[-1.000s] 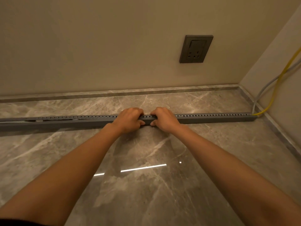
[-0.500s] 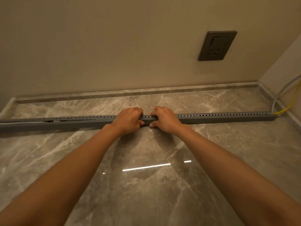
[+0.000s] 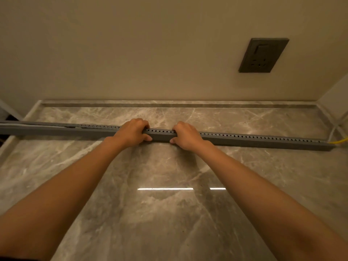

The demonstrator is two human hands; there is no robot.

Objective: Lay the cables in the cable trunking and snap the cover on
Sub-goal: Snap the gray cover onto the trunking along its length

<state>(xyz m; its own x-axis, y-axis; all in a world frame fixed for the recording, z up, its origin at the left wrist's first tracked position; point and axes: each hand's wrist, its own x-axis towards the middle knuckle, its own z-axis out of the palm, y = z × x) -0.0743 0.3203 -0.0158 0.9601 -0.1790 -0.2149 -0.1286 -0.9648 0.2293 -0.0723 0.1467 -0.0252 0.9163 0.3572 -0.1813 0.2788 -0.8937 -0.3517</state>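
A long grey slotted cable trunking (image 3: 244, 140) lies across the marble floor, running left to right. My left hand (image 3: 132, 133) and my right hand (image 3: 186, 136) both clamp over it near its middle, fingers curled across the top and thumbs on the near side, a short gap between them. At the far left the cover (image 3: 37, 125) sits slightly raised above the trunking. A yellow cable (image 3: 339, 141) and a grey cable (image 3: 337, 127) come out of the right end. The cables inside are hidden.
A dark wall socket (image 3: 263, 55) sits on the beige wall at upper right. A marble skirting (image 3: 169, 104) runs along the wall foot. A side wall closes the right corner (image 3: 335, 95). A ceiling light reflects on the glossy floor (image 3: 165, 188).
My hands have moved a little apart along the trunking. The view has turned left, so the socket and right-end cables sit further right and the trunking's left end shows.
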